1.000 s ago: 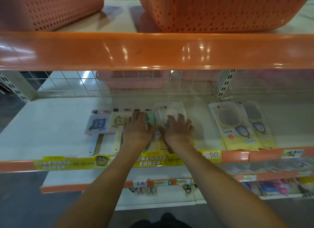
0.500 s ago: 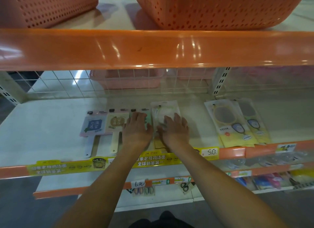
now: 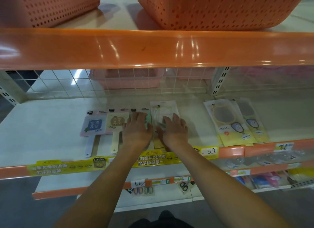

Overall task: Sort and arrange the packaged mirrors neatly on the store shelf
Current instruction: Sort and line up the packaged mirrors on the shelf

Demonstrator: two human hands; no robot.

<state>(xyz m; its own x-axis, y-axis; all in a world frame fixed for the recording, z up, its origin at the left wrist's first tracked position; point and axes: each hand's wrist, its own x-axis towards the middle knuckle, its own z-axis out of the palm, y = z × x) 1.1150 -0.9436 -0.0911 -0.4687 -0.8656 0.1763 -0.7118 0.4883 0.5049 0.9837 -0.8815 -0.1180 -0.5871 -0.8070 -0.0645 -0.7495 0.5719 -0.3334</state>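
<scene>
Packaged hand mirrors lie flat in a row on the white shelf (image 3: pixel 42 125). From the left: a pink pack with a blue mirror (image 3: pixel 94 124), a cream mirror pack (image 3: pixel 117 122), then a green pack (image 3: pixel 148 118) mostly hidden under my left hand (image 3: pixel 136 130), which lies flat on it with fingers spread. My right hand (image 3: pixel 175 130) rests palm down on a clear-wrapped white mirror pack (image 3: pixel 163 110). Two yellow mirror packs (image 3: pixel 227 124) overlap further right, apart from both hands.
An orange shelf edge (image 3: pixel 153 47) runs overhead with orange perforated baskets (image 3: pixel 220 6) on it. A wire grid back (image 3: pixel 68 81) and a pink basket (image 3: pixel 127 79) stand behind. Price strip (image 3: pixel 153 159) lines the front edge. Lower shelves hold small goods (image 3: pixel 265 180).
Both hands stay pressed flat on the middle packs with almost no shift. The view has tilted slightly, so the shelf sits a little lower left in frame.
</scene>
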